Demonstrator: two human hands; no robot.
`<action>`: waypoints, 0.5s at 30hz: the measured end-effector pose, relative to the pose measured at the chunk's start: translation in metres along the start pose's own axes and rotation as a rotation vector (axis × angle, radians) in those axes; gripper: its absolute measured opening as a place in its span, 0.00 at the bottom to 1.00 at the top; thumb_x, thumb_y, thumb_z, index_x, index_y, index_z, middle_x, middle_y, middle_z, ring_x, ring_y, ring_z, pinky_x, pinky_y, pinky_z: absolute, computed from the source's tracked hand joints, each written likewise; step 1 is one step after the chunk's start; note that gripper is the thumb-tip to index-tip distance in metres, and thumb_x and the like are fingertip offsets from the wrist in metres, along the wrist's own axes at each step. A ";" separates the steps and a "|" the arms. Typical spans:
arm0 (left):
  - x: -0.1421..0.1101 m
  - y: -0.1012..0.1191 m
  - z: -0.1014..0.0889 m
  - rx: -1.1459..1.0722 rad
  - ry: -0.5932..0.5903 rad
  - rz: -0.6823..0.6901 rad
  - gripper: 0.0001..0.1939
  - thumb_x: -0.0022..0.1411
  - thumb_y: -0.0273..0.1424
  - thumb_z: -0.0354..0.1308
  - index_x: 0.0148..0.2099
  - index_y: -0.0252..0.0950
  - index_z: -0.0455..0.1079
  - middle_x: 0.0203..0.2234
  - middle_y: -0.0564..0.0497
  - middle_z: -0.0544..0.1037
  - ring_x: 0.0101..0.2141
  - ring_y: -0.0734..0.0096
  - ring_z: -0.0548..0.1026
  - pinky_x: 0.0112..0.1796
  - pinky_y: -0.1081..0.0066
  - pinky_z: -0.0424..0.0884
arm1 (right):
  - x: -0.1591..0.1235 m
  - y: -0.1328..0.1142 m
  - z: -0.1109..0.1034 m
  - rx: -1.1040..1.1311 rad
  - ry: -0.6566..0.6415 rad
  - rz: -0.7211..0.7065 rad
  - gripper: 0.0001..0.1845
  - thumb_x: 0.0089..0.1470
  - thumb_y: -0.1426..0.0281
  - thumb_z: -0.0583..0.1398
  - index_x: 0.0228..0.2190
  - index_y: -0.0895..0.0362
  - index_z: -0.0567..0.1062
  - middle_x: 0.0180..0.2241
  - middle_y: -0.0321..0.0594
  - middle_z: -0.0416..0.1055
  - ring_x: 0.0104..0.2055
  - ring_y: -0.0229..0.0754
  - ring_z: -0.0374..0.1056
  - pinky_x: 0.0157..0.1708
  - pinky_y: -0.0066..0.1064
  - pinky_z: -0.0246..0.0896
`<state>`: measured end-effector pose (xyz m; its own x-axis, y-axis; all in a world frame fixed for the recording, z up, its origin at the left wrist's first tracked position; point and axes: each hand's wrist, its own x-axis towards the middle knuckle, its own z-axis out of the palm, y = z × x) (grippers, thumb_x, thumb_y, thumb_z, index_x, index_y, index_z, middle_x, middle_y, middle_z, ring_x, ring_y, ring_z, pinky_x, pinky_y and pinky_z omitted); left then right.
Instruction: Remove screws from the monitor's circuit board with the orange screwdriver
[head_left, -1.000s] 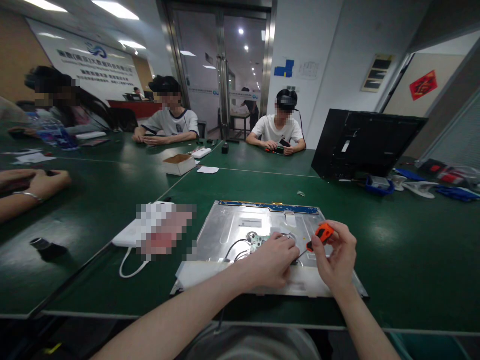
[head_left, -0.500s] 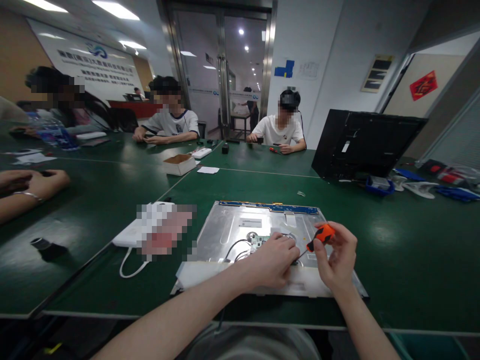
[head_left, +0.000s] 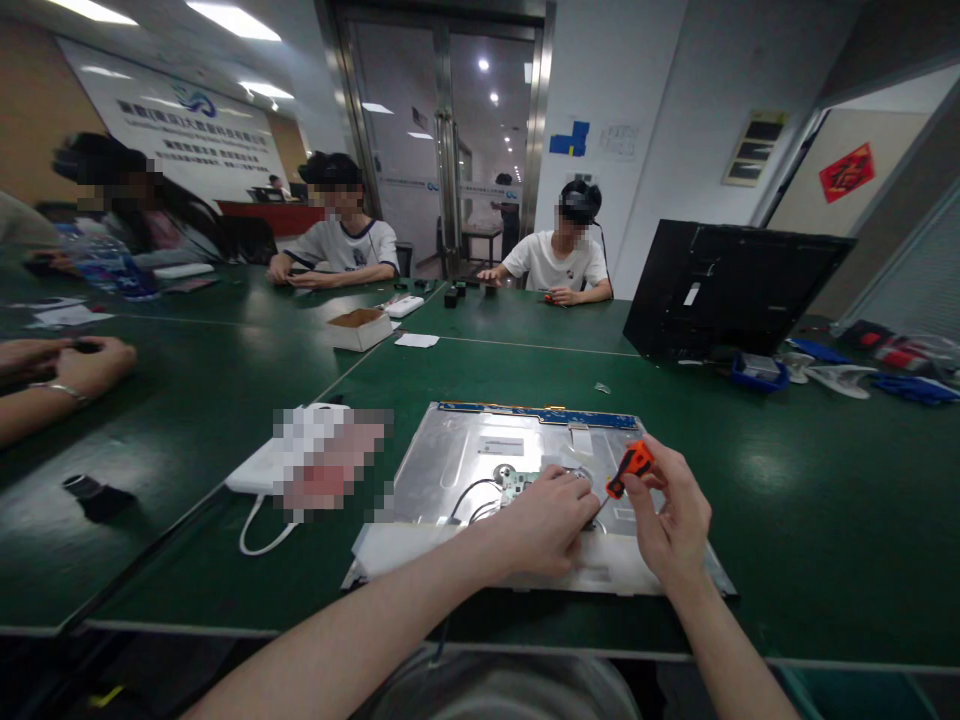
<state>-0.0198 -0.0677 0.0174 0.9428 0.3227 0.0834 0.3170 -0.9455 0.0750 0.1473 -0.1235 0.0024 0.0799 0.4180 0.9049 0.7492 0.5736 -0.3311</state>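
A silvery display panel (head_left: 450, 455) lies flat on the green table in front of me, with a blue circuit strip (head_left: 525, 414) along its far edge. My right hand (head_left: 675, 510) grips an orange and black screwdriver (head_left: 631, 468), its shaft slanting down to the left toward my left fingers. My left hand (head_left: 547, 520) rests over the middle of the panel, fingers curled down by a small green circuit board (head_left: 514, 487). What those fingertips hold, if anything, is hidden. Thin black cables (head_left: 474, 490) run left from the board.
Left of the panel sits a white power bank (head_left: 259, 460) with a white cable. A dark monitor (head_left: 735, 290) stands at the back right beside a blue tray (head_left: 759, 372). An open box (head_left: 358, 328) lies farther off. Other people sit around the table; one's hands (head_left: 82, 375) are at left.
The screwdriver handle has shifted slightly left and tilted more upright in my right hand. My left hand has stayed in place. Across the table, a person's hand has moved left and opened.
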 end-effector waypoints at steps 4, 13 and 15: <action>0.000 0.000 0.000 0.000 0.005 -0.001 0.08 0.55 0.26 0.59 0.39 0.35 0.66 0.39 0.44 0.75 0.42 0.57 0.73 0.48 0.61 0.64 | -0.002 0.000 0.001 -0.001 -0.022 0.031 0.22 0.64 0.72 0.55 0.59 0.52 0.64 0.44 0.45 0.76 0.34 0.42 0.75 0.26 0.31 0.73; -0.001 0.001 0.000 0.006 0.002 -0.006 0.07 0.56 0.26 0.59 0.39 0.34 0.68 0.39 0.44 0.76 0.41 0.58 0.73 0.47 0.61 0.65 | -0.002 0.004 0.005 0.145 0.091 0.020 0.25 0.55 0.73 0.65 0.51 0.51 0.62 0.42 0.41 0.69 0.40 0.42 0.73 0.32 0.33 0.72; 0.000 0.000 0.000 0.005 0.004 0.001 0.07 0.56 0.26 0.59 0.39 0.34 0.68 0.39 0.44 0.76 0.41 0.58 0.73 0.47 0.61 0.65 | -0.002 0.005 0.004 0.110 0.085 0.012 0.25 0.56 0.73 0.64 0.51 0.51 0.62 0.43 0.42 0.68 0.41 0.42 0.71 0.31 0.31 0.72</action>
<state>-0.0200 -0.0683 0.0172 0.9427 0.3221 0.0876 0.3166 -0.9459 0.0703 0.1480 -0.1184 -0.0017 0.1476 0.3664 0.9187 0.6718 0.6446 -0.3650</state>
